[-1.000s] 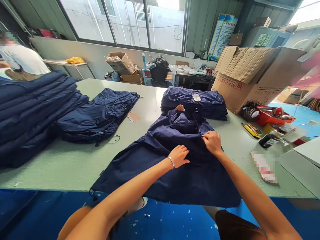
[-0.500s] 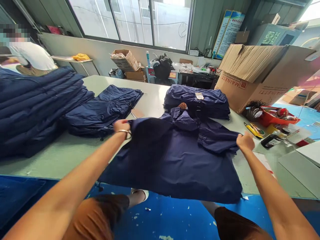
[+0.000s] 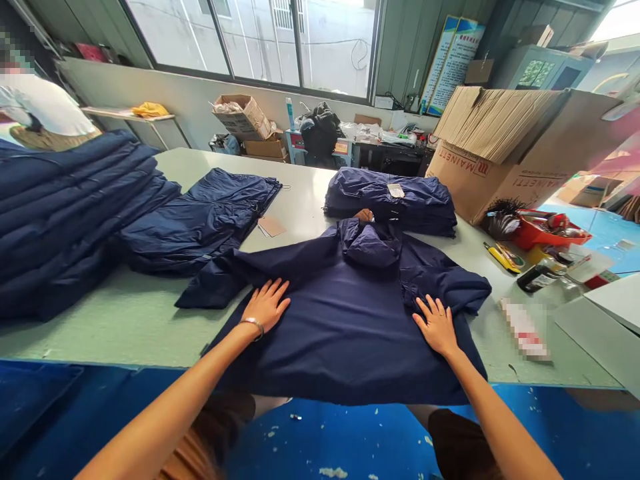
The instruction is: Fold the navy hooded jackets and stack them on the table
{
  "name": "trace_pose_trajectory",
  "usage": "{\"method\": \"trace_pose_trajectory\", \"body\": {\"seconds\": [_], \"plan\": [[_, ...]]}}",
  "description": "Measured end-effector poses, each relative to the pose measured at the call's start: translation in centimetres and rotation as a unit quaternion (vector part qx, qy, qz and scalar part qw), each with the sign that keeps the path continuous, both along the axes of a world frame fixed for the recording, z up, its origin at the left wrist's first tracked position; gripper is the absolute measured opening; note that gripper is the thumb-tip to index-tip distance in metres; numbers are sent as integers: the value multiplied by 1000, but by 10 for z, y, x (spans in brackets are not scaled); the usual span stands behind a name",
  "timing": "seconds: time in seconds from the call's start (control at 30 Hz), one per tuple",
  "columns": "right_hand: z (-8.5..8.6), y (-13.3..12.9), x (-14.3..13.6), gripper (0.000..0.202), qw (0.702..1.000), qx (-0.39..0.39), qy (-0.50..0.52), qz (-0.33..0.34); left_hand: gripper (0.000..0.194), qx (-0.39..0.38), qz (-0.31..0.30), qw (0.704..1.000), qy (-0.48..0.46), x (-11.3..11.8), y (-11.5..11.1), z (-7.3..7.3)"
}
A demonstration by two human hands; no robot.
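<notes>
A navy hooded jacket (image 3: 345,333) lies spread on the pale green table (image 3: 125,333), its hood at the far side and its hem hanging over the near edge. My left hand (image 3: 267,305) rests flat on the jacket's left side, fingers spread, close to the base of the left sleeve (image 3: 215,283), which stretches out to the left. On the right side my right hand (image 3: 436,323) also lies open, its fingertips by the right sleeve (image 3: 445,273), which is folded inward. Neither hand grips the cloth.
A tall pile of navy garments (image 3: 65,220) stands at left, beside a lower folded stack (image 3: 200,213). Another folded bundle (image 3: 390,200) lies beyond the hood. To the right are a cardboard box (image 3: 500,167), a red tray (image 3: 555,230), a yellow cutter (image 3: 500,259) and a dark bottle (image 3: 537,277).
Both hands have let go of the sleeves and moved inward onto the jacket's body, fingers now spread. The left sleeve has dropped out to the left, and the right sleeve lies loosely folded.
</notes>
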State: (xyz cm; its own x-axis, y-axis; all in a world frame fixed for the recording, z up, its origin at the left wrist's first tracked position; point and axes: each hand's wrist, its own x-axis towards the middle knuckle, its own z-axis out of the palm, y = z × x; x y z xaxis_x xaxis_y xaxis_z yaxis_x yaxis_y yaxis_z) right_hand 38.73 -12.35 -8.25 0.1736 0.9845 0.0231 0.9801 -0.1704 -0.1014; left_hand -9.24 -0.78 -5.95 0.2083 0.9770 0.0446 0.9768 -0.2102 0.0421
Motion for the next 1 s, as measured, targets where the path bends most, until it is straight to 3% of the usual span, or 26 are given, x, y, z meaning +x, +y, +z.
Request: {"method": "trace_pose_trajectory", "body": {"seconds": [0.13,0.27,0.4,0.47,0.57,0.63,0.7,0.77,0.8,0.87,0.93,1.0], "plan": [[-11,-44,24,56,998,45,5,45,59,53,-53,997,-6,-28,-66,-12],[-23,-85,34,55,993,91,16,70,53,124,-81,989,-11,-34,-132,-11],[-28,-109,34,55,991,115,7,62,41,194,-84,977,-8,-14,-157,-1],[-28,-113,33,54,992,117,0,55,42,194,-163,967,-7,0,-148,3],[-26,-113,33,54,993,109,-3,52,45,122,-279,952,2,-1,-109,10],[-24,-114,36,55,994,101,-5,45,44,90,-183,979,9,-27,-72,19],[-22,-115,39,57,996,86,-5,35,42,85,-2,996,17,-66,-37,30],[-21,-114,41,59,998,63,-4,25,42,91,161,983,-7,-99,-13,41],[-21,-112,40,60,999,49,-4,20,46,112,198,974,-18,-108,-6,44],[-20,-102,35,61,1000,24,-11,12,52,145,164,975,-31,-104,-2,47],[-16,-83,29,61,1000,4,-21,17,53,146,52,987,-28,-76,-6,41],[-6,-56,31,62,999,-17,-27,42,54,113,-4,993,-22,-40,-12,28]]}}
